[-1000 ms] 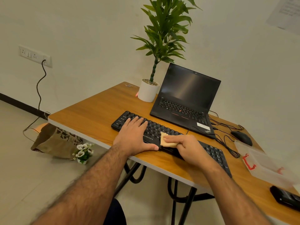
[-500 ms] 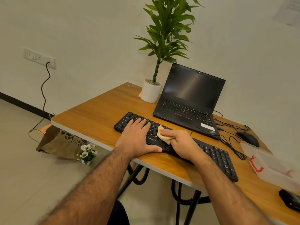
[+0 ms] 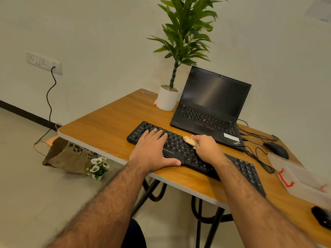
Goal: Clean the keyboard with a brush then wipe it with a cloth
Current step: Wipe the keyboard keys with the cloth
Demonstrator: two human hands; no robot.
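Note:
A black keyboard (image 3: 176, 146) lies slantwise near the front edge of the wooden table (image 3: 107, 126). My left hand (image 3: 154, 151) rests flat on the keyboard's left half, fingers spread, thumb along its front edge. My right hand (image 3: 206, 148) presses a small tan cloth (image 3: 188, 140) onto the keys near the keyboard's far edge, in the middle. Most of the cloth is hidden under my fingers. No brush is in view.
An open black laptop (image 3: 211, 108) stands right behind the keyboard, with a white potted plant (image 3: 168, 99) to its left. A black mouse (image 3: 276, 149) with cables, a clear plastic box (image 3: 304, 178) and a dark device (image 3: 322, 218) lie at the right. A paper bag (image 3: 66, 154) sits on the floor.
My right hand has slid the cloth from the keyboard's front rows toward its far edge. My left hand has stayed in place on the keyboard.

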